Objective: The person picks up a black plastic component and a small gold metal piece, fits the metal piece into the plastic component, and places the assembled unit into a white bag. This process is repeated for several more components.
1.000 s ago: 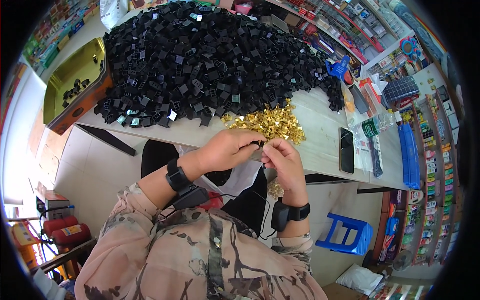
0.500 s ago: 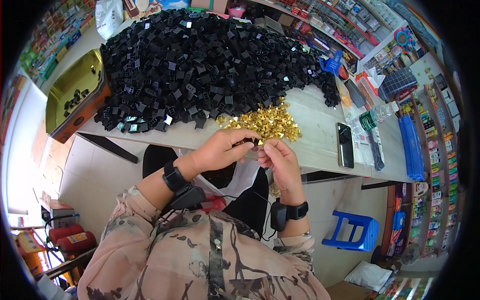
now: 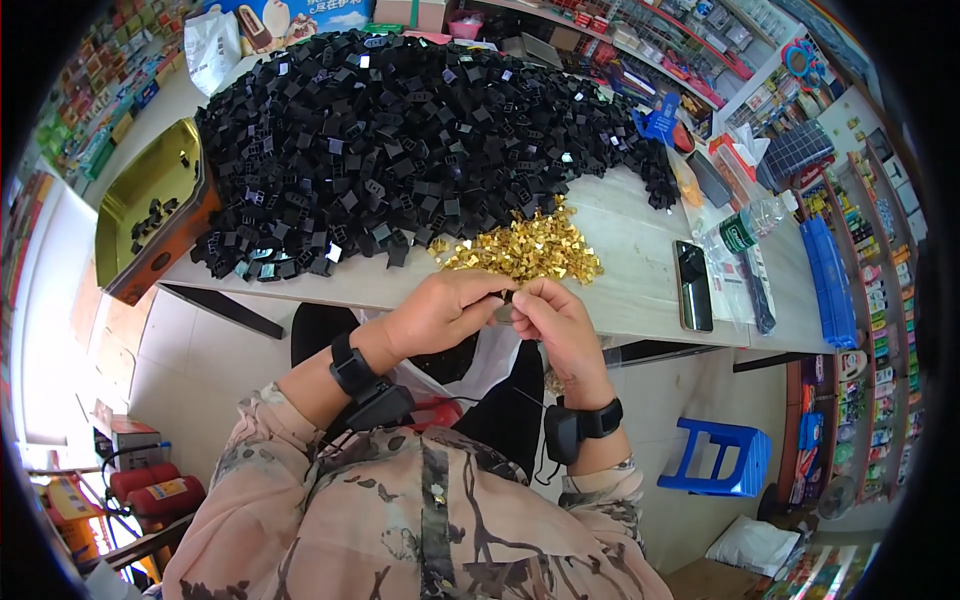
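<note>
My left hand [image 3: 443, 310] and my right hand [image 3: 558, 324] meet just off the near edge of the white table [image 3: 640, 280], fingertips pinched together on a small dark part [image 3: 506, 311]. Most of that part is hidden by my fingers. Just beyond my hands lies a heap of small gold metal pieces [image 3: 525, 252]. Behind it a very large pile of small black plastic parts [image 3: 400, 140] covers most of the tabletop. Both wrists carry black bands.
A yellow-lined tin tray [image 3: 150, 215] with a few black parts sits at the table's left end. A black phone [image 3: 693, 285], a plastic water bottle [image 3: 745, 228] and a blue pack lie to the right. A blue stool [image 3: 720, 458] stands on the floor; shelves line the far right.
The view has shifted slightly. My hands stay together at the table edge, fingers still working the small part; nothing else has moved.
</note>
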`<state>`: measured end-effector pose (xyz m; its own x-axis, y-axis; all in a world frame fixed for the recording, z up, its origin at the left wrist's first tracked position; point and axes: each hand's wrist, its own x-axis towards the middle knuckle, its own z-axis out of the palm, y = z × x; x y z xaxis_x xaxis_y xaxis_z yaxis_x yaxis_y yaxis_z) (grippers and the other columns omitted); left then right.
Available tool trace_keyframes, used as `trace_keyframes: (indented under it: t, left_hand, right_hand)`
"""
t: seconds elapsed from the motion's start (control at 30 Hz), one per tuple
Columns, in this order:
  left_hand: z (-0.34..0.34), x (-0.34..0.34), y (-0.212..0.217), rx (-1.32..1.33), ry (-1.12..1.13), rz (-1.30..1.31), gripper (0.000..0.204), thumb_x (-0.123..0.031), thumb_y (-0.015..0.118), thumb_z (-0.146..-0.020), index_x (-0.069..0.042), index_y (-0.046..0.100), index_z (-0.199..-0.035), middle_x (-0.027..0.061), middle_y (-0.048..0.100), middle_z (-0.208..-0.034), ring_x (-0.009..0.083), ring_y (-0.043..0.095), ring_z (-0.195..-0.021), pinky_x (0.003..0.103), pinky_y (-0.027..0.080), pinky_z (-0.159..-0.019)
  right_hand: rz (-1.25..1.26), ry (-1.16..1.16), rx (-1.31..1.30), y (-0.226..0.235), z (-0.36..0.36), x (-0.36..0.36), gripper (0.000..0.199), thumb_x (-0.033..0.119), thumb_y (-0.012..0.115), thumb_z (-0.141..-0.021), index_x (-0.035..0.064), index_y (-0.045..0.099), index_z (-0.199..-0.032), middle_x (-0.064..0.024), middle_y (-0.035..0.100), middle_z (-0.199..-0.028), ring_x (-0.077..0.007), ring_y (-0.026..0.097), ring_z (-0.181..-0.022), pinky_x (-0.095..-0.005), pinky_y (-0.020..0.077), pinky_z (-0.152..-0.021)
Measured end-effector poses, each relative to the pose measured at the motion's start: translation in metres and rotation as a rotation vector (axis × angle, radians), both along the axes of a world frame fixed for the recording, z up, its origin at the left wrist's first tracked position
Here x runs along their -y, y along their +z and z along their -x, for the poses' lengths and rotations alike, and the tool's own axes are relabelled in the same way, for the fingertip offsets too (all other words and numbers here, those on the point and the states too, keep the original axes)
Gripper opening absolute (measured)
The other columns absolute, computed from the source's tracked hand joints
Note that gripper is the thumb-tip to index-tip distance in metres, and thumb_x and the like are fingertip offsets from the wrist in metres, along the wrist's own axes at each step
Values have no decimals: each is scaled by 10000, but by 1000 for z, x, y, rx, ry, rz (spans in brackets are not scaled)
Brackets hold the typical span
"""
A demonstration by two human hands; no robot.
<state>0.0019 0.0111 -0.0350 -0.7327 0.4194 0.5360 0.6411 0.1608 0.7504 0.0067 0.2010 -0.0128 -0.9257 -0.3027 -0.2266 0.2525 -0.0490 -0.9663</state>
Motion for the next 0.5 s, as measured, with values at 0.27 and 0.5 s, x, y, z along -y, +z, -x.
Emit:
trace_keyframes:
  t: [0.27, 0.5]
  left_hand:
    - [-6, -1, 2, 166, -16, -53, 245, -25, 544, -847, -11, 564, -1091, 123, 632, -856, 262, 644, -753, 332, 495, -678]
    - [-4, 0, 2, 98, -20, 41, 254, 5, 541, -854, -5, 556, -1107, 123, 638, -906, 238, 654, -768, 306, 502, -700]
  right_hand:
    - [105, 39, 90, -1, -1, 0, 89, 177, 577, -884, 90, 582, -867, 25, 573, -761, -56, 529, -655, -186, 426, -604]
    - [118, -24, 41, -2, -6, 2, 107, 181, 586, -878, 82, 568, -840, 34, 557, -740, -43, 502, -647, -178, 405, -587]
